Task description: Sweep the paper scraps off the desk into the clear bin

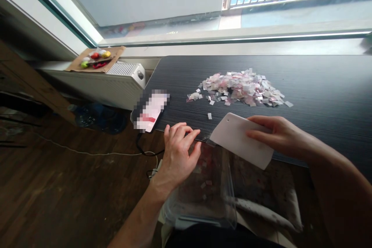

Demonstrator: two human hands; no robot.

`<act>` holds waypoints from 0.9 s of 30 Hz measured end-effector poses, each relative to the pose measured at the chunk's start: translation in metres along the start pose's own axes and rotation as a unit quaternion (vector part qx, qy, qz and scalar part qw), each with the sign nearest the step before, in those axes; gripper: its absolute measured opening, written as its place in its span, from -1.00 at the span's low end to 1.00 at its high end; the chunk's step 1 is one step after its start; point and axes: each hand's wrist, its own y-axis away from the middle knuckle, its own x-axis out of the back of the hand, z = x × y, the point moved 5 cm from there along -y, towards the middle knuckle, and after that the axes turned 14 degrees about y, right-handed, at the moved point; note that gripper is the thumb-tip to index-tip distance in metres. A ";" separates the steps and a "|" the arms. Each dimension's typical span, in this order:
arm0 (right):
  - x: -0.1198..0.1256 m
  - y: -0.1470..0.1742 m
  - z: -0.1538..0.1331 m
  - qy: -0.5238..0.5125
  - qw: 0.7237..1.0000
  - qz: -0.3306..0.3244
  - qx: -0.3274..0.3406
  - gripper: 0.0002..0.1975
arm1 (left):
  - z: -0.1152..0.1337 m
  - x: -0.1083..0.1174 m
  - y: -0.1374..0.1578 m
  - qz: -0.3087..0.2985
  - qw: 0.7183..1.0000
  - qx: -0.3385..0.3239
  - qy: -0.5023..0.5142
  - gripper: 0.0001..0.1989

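Observation:
My right hand [276, 133] grips a flat white plastic scraper [242, 137] between thumb and fingers. The scraper has a small hole at one corner and is held tilted at the front edge of the dark table [314, 85]. My left hand [181, 147] is near that edge, fingers apart and loosely bent, with nothing seen in them. Beneath the hands is a clear plastic container [229, 186] with a few small pieces inside. On the table lies a heap of small pale pink and white squares [244, 87]. One loose white square [209, 116] lies in front of it.
A phone with a blurred screen [152, 112] lies at the table's left corner, a cable hanging below. Left of the table stands a radiator [116, 85] with cardboard and colourful items [99, 58] on top. Large clear bottles [99, 116] rest on the floor. A window runs behind.

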 end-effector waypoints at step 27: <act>0.012 0.011 0.000 0.040 0.999 0.032 0.002 -0.76 | -0.001 -0.006 0.003 -0.010 1.000 0.014 0.007 -0.73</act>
